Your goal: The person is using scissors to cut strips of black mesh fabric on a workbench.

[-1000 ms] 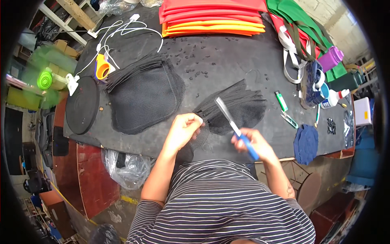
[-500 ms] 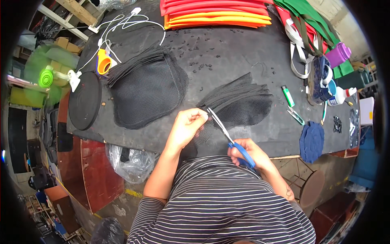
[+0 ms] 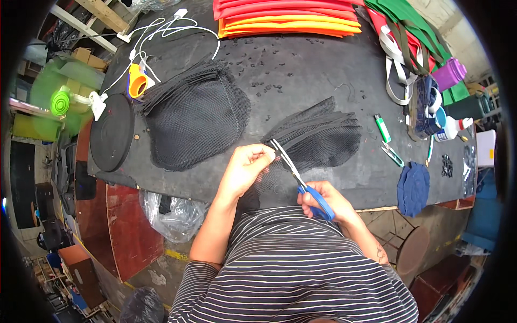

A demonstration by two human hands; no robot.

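Note:
My left hand (image 3: 246, 168) pinches a piece of black mesh fabric (image 3: 269, 182) at its edge, near the table's front. The mesh hangs down toward my body, and its lower part is dark and hard to make out. In my right hand (image 3: 329, 200) are scissors (image 3: 321, 203) with blue handles, fingers through the loops. Their blades point up and left, the tips just beside my left fingertips; the blades look nearly closed. Behind the blades a fanned pile of black mesh pieces (image 3: 323, 134) lies on the table. A larger mesh stack (image 3: 194, 118) rests left of it.
Small black scraps (image 3: 266, 87) dot the black table (image 3: 301, 81). Red and orange folded fabric (image 3: 288, 21) sits at the far edge. To the right lie a green lighter (image 3: 382, 128), thread snips (image 3: 393, 155) and blue cloth (image 3: 413, 188). A green fan (image 3: 60, 100) spins at left.
The scissors have shifted slightly left and up with my right hand, their tips now a little past my left fingertips. My left hand barely moves and keeps its pinch on the mesh.

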